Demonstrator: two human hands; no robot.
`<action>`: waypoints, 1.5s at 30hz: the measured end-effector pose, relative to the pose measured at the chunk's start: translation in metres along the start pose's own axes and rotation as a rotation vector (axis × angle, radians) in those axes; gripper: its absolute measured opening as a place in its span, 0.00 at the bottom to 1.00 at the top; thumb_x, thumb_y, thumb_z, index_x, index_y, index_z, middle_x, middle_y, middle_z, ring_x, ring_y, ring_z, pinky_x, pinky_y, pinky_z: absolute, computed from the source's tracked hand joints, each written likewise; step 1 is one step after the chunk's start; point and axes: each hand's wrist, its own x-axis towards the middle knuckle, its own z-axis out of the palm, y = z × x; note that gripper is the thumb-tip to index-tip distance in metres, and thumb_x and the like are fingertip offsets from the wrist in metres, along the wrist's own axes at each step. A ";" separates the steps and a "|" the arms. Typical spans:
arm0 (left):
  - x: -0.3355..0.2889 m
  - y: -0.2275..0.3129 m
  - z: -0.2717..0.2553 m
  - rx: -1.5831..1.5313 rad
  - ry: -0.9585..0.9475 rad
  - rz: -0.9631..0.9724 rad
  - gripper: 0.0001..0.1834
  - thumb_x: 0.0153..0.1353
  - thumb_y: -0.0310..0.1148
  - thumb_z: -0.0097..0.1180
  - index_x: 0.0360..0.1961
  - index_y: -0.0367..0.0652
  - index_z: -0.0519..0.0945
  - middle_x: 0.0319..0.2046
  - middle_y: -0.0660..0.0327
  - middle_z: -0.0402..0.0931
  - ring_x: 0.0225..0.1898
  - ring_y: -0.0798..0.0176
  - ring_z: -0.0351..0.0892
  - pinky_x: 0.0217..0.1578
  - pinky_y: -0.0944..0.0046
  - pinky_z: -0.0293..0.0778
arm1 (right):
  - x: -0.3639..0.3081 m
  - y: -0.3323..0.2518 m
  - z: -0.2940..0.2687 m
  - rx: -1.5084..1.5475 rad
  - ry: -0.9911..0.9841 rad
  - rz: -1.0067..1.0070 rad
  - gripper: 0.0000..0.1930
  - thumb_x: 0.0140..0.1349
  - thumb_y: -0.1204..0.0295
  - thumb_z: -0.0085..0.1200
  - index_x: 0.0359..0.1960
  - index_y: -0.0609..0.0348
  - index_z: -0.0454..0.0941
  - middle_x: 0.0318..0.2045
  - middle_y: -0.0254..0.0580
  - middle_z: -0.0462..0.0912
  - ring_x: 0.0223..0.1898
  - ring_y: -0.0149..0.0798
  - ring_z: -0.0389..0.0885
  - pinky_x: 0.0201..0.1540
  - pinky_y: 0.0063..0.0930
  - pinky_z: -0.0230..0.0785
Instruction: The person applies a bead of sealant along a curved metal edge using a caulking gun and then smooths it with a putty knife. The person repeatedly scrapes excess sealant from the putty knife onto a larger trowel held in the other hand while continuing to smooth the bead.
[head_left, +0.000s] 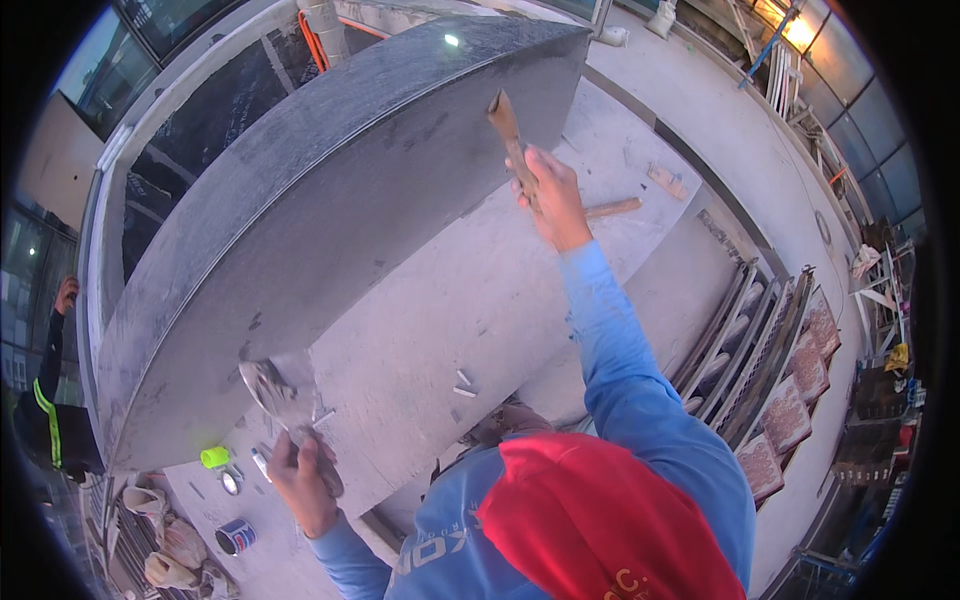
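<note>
My right hand is stretched forward and closed round the handle of a brown, flat-ended hand tool. Its tip is in front of the upright face of a large, curved grey panel; I cannot tell whether they touch. Lower left, my left hand grips a trowel with grey paste on its broad blade, which is blurred. The blade is close to the foot of the same panel. Darker smudges mark the panel's face above the trowel.
A stick lies beyond my right forearm. Left of my left hand are a yellow-green item, a tape roll and a blue can. Metal rails and reddish slabs are stacked right. A co-worker's arm shows far left.
</note>
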 end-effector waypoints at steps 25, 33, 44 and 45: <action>-0.013 -0.014 0.060 -0.117 0.104 -0.188 0.10 0.65 0.30 0.58 0.40 0.30 0.80 0.22 0.58 0.79 0.21 0.68 0.75 0.24 0.69 0.68 | 0.135 0.050 -0.012 -0.791 0.259 -0.741 0.21 0.66 0.65 0.65 0.57 0.64 0.84 0.44 0.46 0.82 0.44 0.46 0.82 0.48 0.37 0.74; -0.013 -0.017 0.058 -0.105 0.105 -0.182 0.10 0.65 0.30 0.58 0.40 0.30 0.81 0.25 0.58 0.79 0.22 0.67 0.76 0.24 0.68 0.70 | 0.102 0.026 -0.016 -0.852 0.125 -0.606 0.20 0.67 0.66 0.63 0.56 0.65 0.84 0.43 0.48 0.83 0.43 0.44 0.83 0.43 0.37 0.74; -0.024 -0.019 0.060 -0.121 0.117 -0.209 0.10 0.64 0.26 0.57 0.41 0.29 0.80 0.26 0.57 0.79 0.22 0.66 0.77 0.24 0.67 0.72 | 0.117 0.050 0.026 -0.478 0.204 -0.509 0.22 0.71 0.66 0.60 0.63 0.65 0.79 0.44 0.41 0.80 0.38 0.32 0.80 0.41 0.28 0.73; -0.025 -0.020 0.059 -0.118 0.120 -0.226 0.10 0.64 0.26 0.57 0.41 0.29 0.80 0.26 0.57 0.79 0.22 0.66 0.77 0.24 0.67 0.72 | 0.117 0.059 0.030 -0.557 0.226 -0.612 0.22 0.71 0.67 0.60 0.63 0.65 0.78 0.43 0.39 0.79 0.34 0.29 0.79 0.37 0.25 0.73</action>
